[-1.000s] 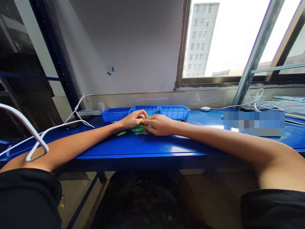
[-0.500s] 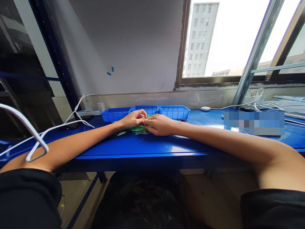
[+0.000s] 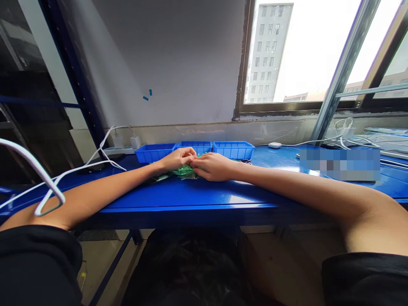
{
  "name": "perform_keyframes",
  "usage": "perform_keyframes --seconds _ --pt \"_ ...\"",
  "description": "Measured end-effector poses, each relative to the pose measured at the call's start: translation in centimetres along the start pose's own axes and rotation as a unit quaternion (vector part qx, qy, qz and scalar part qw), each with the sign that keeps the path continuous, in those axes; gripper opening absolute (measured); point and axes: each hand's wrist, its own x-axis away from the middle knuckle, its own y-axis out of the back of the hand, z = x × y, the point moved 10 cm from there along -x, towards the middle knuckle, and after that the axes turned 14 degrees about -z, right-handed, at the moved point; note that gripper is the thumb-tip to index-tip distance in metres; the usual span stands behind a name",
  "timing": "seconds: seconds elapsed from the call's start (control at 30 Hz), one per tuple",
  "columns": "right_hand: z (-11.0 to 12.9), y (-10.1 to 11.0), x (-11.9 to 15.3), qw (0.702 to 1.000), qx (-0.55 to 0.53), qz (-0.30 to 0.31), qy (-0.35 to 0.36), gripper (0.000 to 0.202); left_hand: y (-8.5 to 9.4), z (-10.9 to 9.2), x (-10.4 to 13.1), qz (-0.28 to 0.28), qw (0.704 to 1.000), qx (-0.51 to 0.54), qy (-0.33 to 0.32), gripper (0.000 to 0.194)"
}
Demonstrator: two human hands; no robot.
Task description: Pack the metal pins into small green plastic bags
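Observation:
My left hand [image 3: 181,159] and my right hand [image 3: 213,166] meet fingertip to fingertip above a pile of shiny green plastic packets [image 3: 184,171] on the blue table [image 3: 178,193]. Both hands have their fingers drawn together in a pinch; whatever lies between the fingertips is too small to make out. Right behind the hands stand three blue bins: a left bin [image 3: 153,154], a middle one [image 3: 197,147] partly covered by my fingers, and a right one [image 3: 234,151].
White cables [image 3: 76,168] loop over the left side, near a white power strip [image 3: 123,150]. At the right lie a small white device [image 3: 274,145], more cables and a blurred-out flat object [image 3: 339,165]. A metal post [image 3: 344,72] rises before the window.
The fingers of my left hand have shifted very slightly at the fingertips. Both arms and the bins are where they were.

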Motion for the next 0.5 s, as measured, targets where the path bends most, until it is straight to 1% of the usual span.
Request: perform_keyframes --seconds 0.07,0.2,0.5 --pt "0.03 -0.03 0.0 1.0 0.0 0.003 0.003 0.031 0.11 0.0 -0.09 -0.016 1.0 0.003 0.007 0.027" --pt "-0.05 -0.03 -0.03 1.0 0.004 0.001 0.002 0.032 0.28 0.34 -0.21 -0.039 0.999 0.0 0.02 0.021" --pt "0.15 0.22 -0.03 1.0 0.002 -0.004 0.002 0.031 0.19 0.47 -0.17 -0.023 0.999 0.0 0.025 0.012"
